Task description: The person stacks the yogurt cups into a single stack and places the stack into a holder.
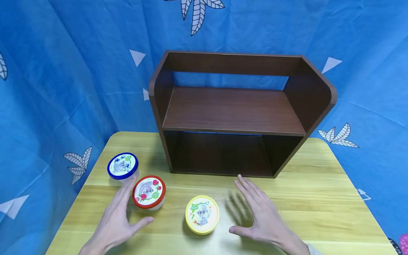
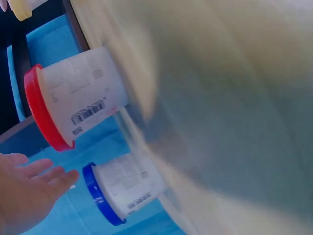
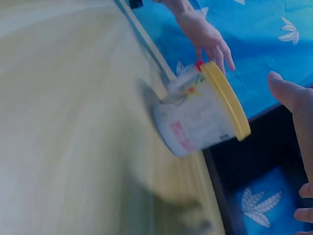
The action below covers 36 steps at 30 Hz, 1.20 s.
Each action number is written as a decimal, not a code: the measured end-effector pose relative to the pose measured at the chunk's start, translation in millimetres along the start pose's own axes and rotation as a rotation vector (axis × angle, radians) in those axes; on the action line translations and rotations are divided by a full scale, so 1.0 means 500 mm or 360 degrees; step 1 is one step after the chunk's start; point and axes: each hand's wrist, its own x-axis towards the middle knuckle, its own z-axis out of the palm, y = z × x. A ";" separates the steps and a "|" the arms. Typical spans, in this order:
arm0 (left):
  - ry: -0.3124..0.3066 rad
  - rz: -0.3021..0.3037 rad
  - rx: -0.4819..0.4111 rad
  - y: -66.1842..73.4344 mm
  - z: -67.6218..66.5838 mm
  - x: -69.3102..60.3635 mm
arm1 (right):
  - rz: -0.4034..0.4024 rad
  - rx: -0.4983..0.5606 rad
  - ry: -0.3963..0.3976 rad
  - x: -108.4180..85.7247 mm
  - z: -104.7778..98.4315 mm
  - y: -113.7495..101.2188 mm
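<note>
A tub with a yellow lid [image 1: 202, 215] stands upright on the table between the two hands. To its left are a red-lidded tub [image 1: 148, 192] and, farther back, a blue-lidded tub [image 1: 122, 165]. My left hand [image 1: 116, 216] hovers beside the red-lidded tub, fingers extended and thumb apart, holding nothing. In the left wrist view its fingers are near the red-lidded tub [image 2: 83, 90] and the blue-lidded tub [image 2: 128, 183]. My right hand [image 1: 266, 217], fingers spread and empty, is to the right of the yellow-lidded tub, which shows upright in the right wrist view [image 3: 195, 115].
A dark brown two-level shelf [image 1: 232, 109] stands at the back of the wooden table [image 1: 318, 198]. Blue patterned cloth [image 1: 79, 53] hangs behind and beside the table.
</note>
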 end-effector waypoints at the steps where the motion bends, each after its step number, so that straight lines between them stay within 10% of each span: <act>1: -0.0008 -0.0029 -0.0024 -0.002 0.000 -0.002 | 0.0014 0.0039 -0.0020 0.000 0.005 -0.003; 8: -0.0043 -0.0171 -0.0143 -0.023 0.009 -0.007 | 0.0056 0.0329 -0.0107 0.005 0.036 -0.016; 19: 0.0082 -0.0112 -0.0370 -0.049 0.026 -0.005 | 0.0142 0.0646 -0.0211 0.011 0.080 -0.030; 36: -0.0078 -0.0290 -0.0610 -0.066 0.046 0.019 | 0.0048 0.1134 -0.0284 0.024 0.127 -0.036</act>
